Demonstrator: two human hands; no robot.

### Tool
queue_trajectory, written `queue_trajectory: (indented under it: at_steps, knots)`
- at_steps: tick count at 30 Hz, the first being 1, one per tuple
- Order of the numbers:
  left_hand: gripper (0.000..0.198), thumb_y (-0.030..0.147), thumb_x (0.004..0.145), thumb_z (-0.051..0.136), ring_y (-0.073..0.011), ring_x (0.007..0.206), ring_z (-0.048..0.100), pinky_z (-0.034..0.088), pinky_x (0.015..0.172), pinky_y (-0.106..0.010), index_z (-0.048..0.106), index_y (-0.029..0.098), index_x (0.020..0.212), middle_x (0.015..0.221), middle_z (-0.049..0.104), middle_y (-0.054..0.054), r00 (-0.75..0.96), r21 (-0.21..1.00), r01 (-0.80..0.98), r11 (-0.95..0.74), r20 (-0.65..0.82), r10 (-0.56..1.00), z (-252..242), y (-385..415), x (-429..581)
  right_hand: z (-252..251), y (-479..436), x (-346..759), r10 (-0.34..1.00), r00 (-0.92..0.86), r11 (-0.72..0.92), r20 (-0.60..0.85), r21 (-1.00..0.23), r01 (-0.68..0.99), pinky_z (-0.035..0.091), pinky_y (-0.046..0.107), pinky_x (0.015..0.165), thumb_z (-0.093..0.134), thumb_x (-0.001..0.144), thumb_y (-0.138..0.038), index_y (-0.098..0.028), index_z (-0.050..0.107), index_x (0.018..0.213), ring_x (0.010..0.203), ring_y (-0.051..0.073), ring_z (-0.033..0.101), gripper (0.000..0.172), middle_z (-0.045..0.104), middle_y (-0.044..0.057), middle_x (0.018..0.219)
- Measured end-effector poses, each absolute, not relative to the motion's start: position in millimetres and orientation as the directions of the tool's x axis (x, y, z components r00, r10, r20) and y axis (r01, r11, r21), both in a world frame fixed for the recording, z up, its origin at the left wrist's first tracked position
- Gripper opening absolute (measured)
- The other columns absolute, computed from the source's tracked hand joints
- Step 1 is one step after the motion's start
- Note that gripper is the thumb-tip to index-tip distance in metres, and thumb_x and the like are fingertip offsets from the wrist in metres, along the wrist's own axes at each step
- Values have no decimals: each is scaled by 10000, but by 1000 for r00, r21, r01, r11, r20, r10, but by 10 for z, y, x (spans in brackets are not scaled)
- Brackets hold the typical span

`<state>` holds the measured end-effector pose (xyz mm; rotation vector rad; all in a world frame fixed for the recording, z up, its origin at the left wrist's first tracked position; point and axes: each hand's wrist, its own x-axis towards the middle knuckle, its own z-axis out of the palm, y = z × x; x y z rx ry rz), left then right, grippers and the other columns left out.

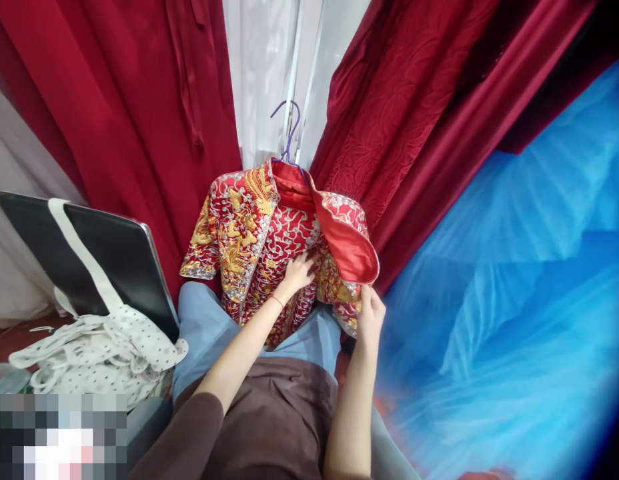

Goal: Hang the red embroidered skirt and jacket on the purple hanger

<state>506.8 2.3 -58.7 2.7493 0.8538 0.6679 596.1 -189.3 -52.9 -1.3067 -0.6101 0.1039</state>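
Observation:
An embroidered red jacket [243, 227] with gold and silver patterns rests against my lap on a purple hanger [291, 130]. Its collar stands open, and the front panel on the right is folded back to show plain red lining [347, 243]. My right hand [372, 310] pinches the lower edge of that folded panel between thumb and fingers. With fingers spread, my left hand [300, 272] lies on the silver-patterned middle of the jacket; some fingertips are hard to make out near the panel's inner edge.
Dark red curtains [124, 120] hang on both sides of a white sheer one [259, 67]. At left, a black chair back [114, 260] stands beside a heap of white dotted cloth [104, 353]. Blue tulle [514, 347] spreads along the right. A blurred patch covers the lower left corner.

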Motion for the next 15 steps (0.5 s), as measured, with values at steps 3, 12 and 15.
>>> queue_trajectory:
  at_steps: [3, 12, 15]
  knots:
    - [583, 348, 872, 624, -290, 1317, 532, 455, 1072, -435, 510, 292, 1441, 1490, 503, -121, 702, 322, 509, -798, 381, 601, -532, 196, 5090, -548, -1852, 5967, 368, 848, 275, 381, -916, 292, 396, 256, 621, 605, 812, -661, -153, 617, 719, 630, 127, 472, 516, 562, -10, 654]
    - [560, 443, 907, 581, -333, 1376, 459, 390, 1105, -506, 520, 295, 1443, 1481, 508, -156, 562, 296, 608, -737, 495, 663, -757, 226, 4902, -526, -1914, 6051, 287, 852, 273, 437, -890, 365, 331, 244, 576, 612, 815, -646, -184, 483, 594, 576, 97, 347, 529, 422, -45, 585]
    - [513, 226, 922, 515, -299, 1383, 454, 391, 1111, -507, 539, 320, 1426, 1465, 525, -127, 595, 327, 555, -765, 486, 640, -774, 289, 4851, -562, -1898, 6089, 299, 855, 289, 423, -894, 341, 328, 245, 575, 630, 809, -637, -178, 496, 599, 579, 97, 350, 522, 428, -44, 586]
